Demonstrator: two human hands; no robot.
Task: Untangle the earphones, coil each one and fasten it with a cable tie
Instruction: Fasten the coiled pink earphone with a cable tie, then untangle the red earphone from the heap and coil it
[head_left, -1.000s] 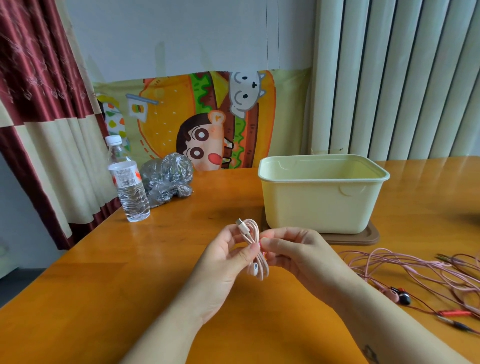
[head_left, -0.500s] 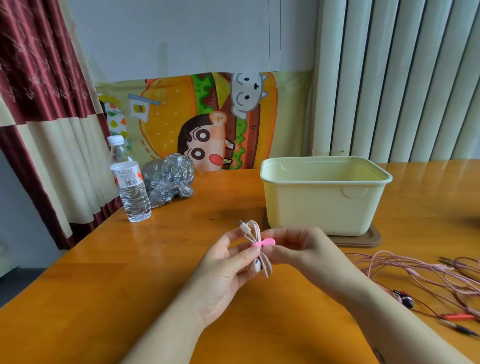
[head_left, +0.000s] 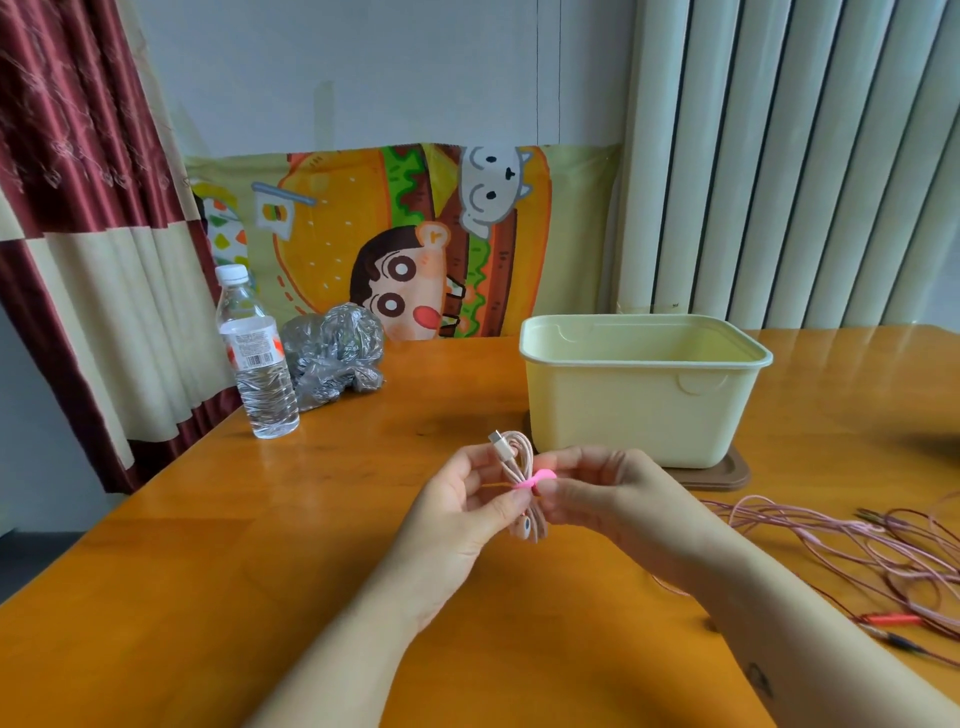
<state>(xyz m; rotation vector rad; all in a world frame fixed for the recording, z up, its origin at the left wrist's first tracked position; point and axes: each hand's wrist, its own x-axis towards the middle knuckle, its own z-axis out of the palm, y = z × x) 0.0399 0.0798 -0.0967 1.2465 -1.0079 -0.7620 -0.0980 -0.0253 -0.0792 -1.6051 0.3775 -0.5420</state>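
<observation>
Both hands meet above the middle of the wooden surface (head_left: 208, 571). The left hand (head_left: 457, 509) pinches a coiled earphone (head_left: 522, 465) between thumb and curled fingers, holding the pink bundle upright just off the surface. A pale plug (head_left: 500, 446) sticks out at the top of the coil, and an earbud hangs at its lower end. The right hand (head_left: 613, 499) has its thumb and forefinger closed on a bright pink cable tie (head_left: 535, 479), which crosses the waist of the coil. Whether the tie is fully fastened cannot be told.

To the right, well apart from the hands, tangled earphones (head_left: 857, 545) in pink and dark red lie spread on the surface, their plugs near the right edge. Behind the hands stands a pale yellow tub (head_left: 644, 400) on a brown tray (head_left: 727, 475). Far left on the surface stands a clear water bottle (head_left: 257, 364), upright and capped, with a crumpled plastic bag (head_left: 335, 353) just beside it. A cartoon cloth (head_left: 363, 223) hangs against the wall behind, between a red and cream curtain (head_left: 78, 208) and pale vertical blinds (head_left: 779, 156).
</observation>
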